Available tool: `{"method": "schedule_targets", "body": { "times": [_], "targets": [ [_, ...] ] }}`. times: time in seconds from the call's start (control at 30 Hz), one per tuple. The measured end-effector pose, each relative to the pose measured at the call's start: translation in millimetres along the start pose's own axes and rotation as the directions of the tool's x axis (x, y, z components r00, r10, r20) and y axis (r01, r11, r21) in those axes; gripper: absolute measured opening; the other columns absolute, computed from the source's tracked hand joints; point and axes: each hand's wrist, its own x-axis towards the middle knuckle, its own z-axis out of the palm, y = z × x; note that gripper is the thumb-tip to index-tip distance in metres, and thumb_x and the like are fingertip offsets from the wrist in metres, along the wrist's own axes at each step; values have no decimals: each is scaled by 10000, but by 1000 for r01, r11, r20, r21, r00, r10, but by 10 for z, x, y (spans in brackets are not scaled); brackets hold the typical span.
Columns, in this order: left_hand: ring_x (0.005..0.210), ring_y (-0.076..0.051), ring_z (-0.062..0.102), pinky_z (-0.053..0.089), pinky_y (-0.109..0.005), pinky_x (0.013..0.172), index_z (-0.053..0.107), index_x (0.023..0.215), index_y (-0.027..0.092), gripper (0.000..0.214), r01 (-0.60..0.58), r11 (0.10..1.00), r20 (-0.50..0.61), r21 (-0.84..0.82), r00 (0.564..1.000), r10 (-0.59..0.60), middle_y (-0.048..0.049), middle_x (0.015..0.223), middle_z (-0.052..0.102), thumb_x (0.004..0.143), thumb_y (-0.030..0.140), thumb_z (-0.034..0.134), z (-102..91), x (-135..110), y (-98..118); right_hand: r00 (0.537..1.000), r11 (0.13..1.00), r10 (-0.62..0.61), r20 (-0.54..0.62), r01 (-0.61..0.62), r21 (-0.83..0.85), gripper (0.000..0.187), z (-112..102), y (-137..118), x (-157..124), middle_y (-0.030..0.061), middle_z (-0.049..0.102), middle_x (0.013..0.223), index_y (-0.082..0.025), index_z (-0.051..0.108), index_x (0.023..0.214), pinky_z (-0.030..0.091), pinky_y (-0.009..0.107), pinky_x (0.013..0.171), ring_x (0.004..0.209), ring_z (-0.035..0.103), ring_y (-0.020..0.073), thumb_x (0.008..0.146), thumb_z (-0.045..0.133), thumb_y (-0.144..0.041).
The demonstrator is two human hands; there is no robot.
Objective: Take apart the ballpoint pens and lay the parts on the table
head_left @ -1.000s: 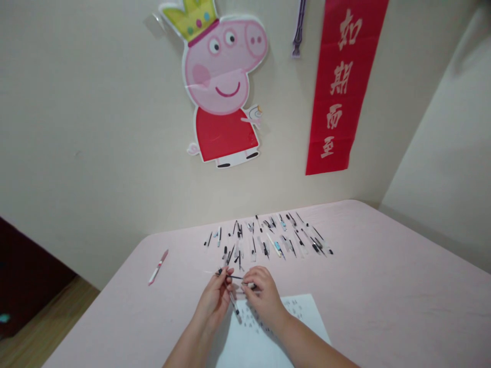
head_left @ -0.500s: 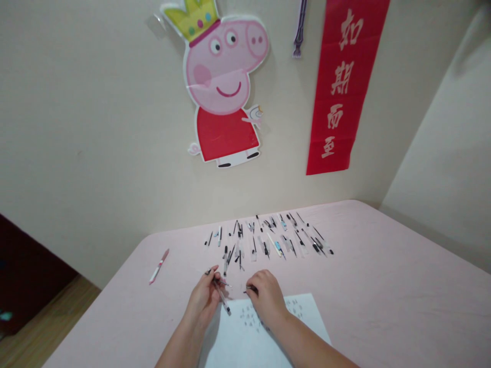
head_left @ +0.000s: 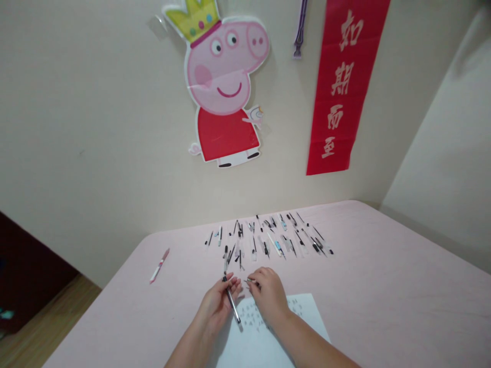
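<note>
My left hand, palm partly turned up, holds a slim pen between thumb and fingers. The pen has a dark upper part and a clear-looking barrel, and slants down over the paper's upper left corner. Close by on the right, my right hand is closed in a pinch above the sheet's top edge. A small, thin dark piece with a pointed end sticks out from its fingertips toward the left hand; most of it is hidden. The white paper under both forearms bears several rows of handwritten characters.
Many pen parts, such as caps, refills and clear barrels, lie in loose rows across the back of the pink-covered table. A pink-and-white pen lies alone at the left. Behind stands a wall with a cartoon pig cutout and a red banner.
My left hand has moved right, closer to the right hand. The pen in it now points more steeply down, and the thin tip beside it no longer shows. My right hand has barely moved.
</note>
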Motion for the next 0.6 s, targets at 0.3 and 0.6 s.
{"method": "schedule_targets", "body": {
  "times": [0.3,0.6],
  "targets": [
    [554,-139,644,567,-234,543,579,823,71,171,46,996,102,-79,994,-38,-76,649,633,843,-9,429,108,-48,-226,996,981,-72,-44,79,179,126,4,-49,-16,37,629,805,-219,701,836,424,331,763,837,545,199,811,618,-127],
    [583,-107,637,541,-163,548,605,703,66,252,38,996,79,-75,996,-32,-85,675,658,884,34,433,153,-39,-275,990,978,-140,-2,139,157,208,14,-71,-31,38,604,831,-225,704,912,418,332,749,845,526,195,779,631,-84]
  ]
}}
